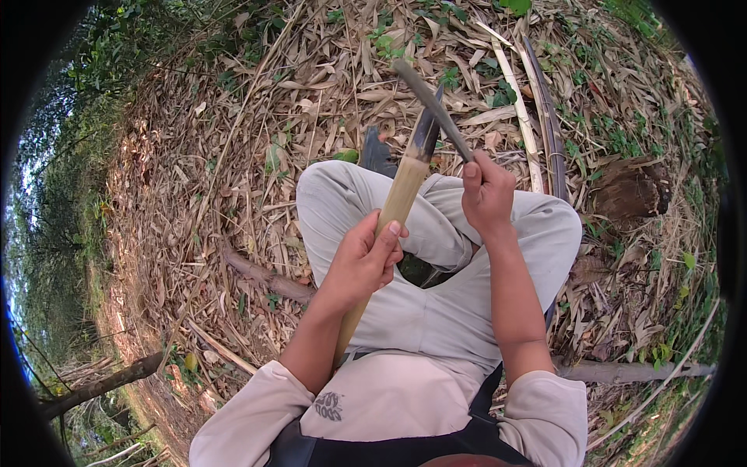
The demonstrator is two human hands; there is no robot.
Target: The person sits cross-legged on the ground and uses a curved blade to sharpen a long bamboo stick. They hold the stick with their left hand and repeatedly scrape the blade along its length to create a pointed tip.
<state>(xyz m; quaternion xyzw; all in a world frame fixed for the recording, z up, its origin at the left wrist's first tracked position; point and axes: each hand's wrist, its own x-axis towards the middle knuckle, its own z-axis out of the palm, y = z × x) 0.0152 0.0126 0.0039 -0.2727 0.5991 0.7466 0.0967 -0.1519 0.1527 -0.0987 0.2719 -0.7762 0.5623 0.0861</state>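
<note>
Two things are in your hands, above your crossed legs point(420, 319). Your left grip point(364, 253) is wrapped round a pale wooden handle point(401, 194), thumb laid across it; the handle slants from near your waist to the far right and ends in a dark, pointed blade point(425, 134). Your right grip point(489, 189) is closed on the near end of a dark bar point(424, 92), which crosses over the blade toward the far left.

Expect the handle to be stiff, fairly light for its length, and smooth enough to roll in your palm if you slacken. The blade probably adds weight at the far end, so hold the wood, well back from the dark part. The bar looks rigid; take it by its near end, knuckles clear of the blade.

The bar's far end is blurred, and it covers part of the blade, so you can't tell whether the two touch or which edge is sharp. The handle's near end is lost between your left forearm point(315, 335) and your waist. Far left of your knees, a dark flat piece point(378, 152) on the dry leaves point(257, 140) is partly hidden.
</note>
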